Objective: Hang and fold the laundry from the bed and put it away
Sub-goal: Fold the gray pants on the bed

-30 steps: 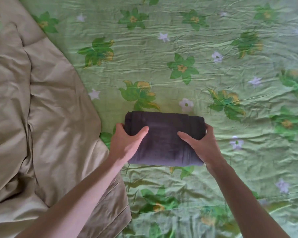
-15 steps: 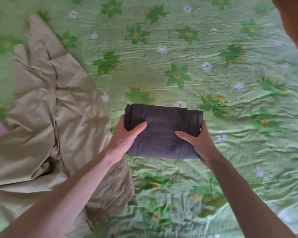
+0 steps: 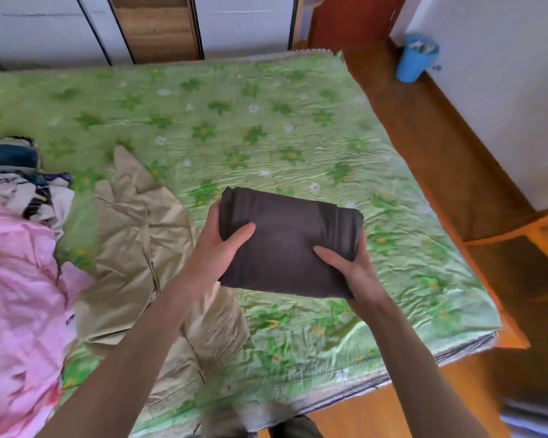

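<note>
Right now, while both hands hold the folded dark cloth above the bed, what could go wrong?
1. The folded dark cloth is gripped only at its sides by the left hand and right hand, so its layers may slip open.
2. Put down leftward, it may land on the beige trousers, still unfolded.

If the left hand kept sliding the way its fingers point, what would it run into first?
The left hand points up and right across the folded dark cloth it grips, so it meets that cloth at once. Beyond the cloth lies only the green bedsheet, though depth is hard to judge.
</note>
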### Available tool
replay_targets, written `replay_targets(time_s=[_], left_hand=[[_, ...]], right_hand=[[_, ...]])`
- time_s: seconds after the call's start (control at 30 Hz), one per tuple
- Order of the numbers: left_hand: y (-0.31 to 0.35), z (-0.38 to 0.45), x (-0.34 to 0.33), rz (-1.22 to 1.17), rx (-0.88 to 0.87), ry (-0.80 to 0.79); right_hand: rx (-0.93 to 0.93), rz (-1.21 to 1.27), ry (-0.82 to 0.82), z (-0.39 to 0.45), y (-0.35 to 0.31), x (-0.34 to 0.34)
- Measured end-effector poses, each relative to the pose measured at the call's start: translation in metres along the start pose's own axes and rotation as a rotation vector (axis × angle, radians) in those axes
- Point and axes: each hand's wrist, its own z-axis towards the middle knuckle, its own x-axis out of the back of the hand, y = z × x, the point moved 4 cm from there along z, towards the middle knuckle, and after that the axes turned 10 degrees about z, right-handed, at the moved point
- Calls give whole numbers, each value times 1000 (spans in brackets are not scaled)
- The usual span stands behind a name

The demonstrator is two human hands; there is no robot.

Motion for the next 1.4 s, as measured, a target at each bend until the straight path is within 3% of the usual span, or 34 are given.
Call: replay_targets(time_s=[0.27, 0.53, 0.9, 1.13, 1.4], left_hand=[[41, -64, -34, -30, -43, -179], [53, -102, -110, 33, -87, -352], [85, -142, -311, 87, -142, -561], [112, -185, -451, 94, -275, -637], [135, -197, -565, 123, -201, -640]], right_hand=[[212, 41, 228, -105, -40, 33], [294, 72, 397, -176, -48, 96], [366, 120, 646, -255, -84, 264], [402, 73, 679, -290, -131, 396], [451, 116, 693, -304, -172, 503]])
